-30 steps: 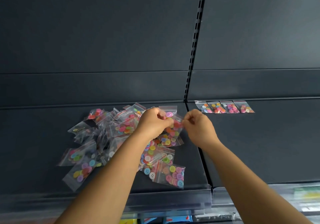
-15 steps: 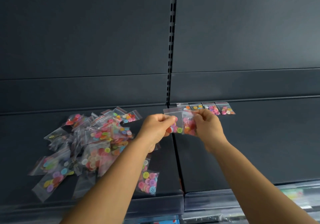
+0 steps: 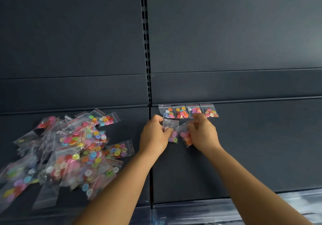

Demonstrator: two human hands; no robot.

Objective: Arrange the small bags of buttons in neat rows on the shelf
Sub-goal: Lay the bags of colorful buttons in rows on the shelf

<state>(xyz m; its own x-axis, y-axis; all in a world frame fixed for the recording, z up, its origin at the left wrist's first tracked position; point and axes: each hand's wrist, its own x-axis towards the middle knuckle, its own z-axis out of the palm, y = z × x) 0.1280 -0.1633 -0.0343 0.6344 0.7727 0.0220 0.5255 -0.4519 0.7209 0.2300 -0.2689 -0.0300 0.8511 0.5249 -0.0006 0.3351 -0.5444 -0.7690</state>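
Observation:
A heap of small clear bags of coloured buttons (image 3: pixel 73 151) lies on the left section of the dark shelf (image 3: pixel 252 151). On the right section, a row of several bags (image 3: pixel 188 111) lines the back edge. Just in front of that row, my left hand (image 3: pixel 155 135) pinches one bag (image 3: pixel 171 130) that rests upright on the shelf. My right hand (image 3: pixel 203 133) grips a second bag (image 3: pixel 184 135), tilted to the left, beside the first. Fingers hide part of both bags.
A slotted upright post (image 3: pixel 146 41) divides the dark back panel. A seam (image 3: pixel 150 172) splits the two shelf sections. A clear plastic strip (image 3: pixel 226 210) runs along the shelf's front edge.
Both hands carried two bags from the heap to the right and set them down in front of the back row. The bags are now apart, one in each hand. The view shifted right.

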